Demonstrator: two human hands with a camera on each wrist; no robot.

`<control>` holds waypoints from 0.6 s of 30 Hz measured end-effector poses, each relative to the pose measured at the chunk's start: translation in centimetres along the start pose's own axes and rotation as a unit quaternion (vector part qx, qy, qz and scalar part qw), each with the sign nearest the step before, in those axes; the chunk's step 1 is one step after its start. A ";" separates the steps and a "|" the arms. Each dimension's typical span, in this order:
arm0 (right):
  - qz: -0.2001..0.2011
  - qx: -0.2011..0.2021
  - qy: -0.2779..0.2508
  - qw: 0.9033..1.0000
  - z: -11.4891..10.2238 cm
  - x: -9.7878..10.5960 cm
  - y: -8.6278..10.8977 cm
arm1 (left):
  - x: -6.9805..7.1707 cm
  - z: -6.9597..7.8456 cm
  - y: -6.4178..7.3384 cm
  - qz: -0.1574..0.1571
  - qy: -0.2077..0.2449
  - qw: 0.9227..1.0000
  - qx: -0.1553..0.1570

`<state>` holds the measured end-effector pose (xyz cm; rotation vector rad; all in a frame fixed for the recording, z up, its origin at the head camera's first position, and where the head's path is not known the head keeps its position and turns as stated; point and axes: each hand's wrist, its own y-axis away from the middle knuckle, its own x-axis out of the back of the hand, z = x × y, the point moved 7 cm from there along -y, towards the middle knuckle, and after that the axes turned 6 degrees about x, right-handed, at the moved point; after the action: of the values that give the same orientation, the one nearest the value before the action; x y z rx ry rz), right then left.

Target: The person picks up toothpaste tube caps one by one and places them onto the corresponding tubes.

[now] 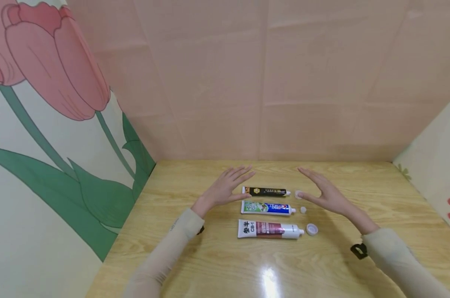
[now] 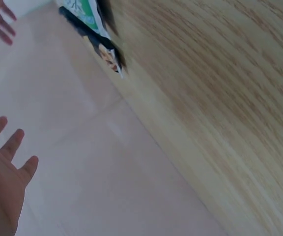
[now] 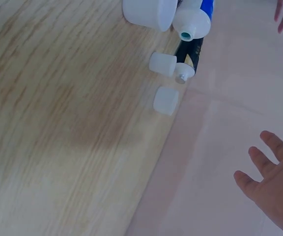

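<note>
Three toothpaste tubes lie side by side on the table: a black tube (image 1: 267,192) at the back, a blue, green and white tube (image 1: 265,207) in the middle, and a white and maroon tube (image 1: 269,229) in front. All are uncapped, nozzles facing right. Beside each nozzle sits a white cap: the back cap (image 1: 298,194), the middle cap (image 1: 303,210) and the larger front cap (image 1: 312,229). My left hand (image 1: 228,186) hovers with fingers spread near the tubes' left ends, holding nothing. Also spread and holding nothing, my right hand (image 1: 327,192) is above and right of the caps.
The wooden table (image 1: 195,265) runs back to a pink cloth-covered wall (image 1: 262,82). A panel printed with tulips (image 1: 57,62) stands on the left, and another flower-printed panel (image 1: 444,165) on the right.
</note>
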<state>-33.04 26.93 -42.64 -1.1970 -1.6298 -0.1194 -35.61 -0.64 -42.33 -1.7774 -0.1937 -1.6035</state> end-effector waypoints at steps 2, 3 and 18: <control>0.000 -0.005 -0.006 1.000 0.3 -0.1 0.2 | -0.2 0.0 0.0 0.002 0.005 1.000 -0.001; 0.000 -0.009 -0.009 1.000 0.5 -0.1 0.3 | -0.4 0.0 -0.1 0.003 0.005 1.000 -0.002; 0.000 -0.026 -0.058 0.998 3.2 -1.1 1.4 | -2.5 -0.9 -0.1 -0.047 0.036 0.998 0.033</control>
<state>-34.25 28.85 -45.57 -1.2631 -1.7370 -0.0951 -36.95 -0.26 -44.56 -1.6792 -0.2965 -1.7056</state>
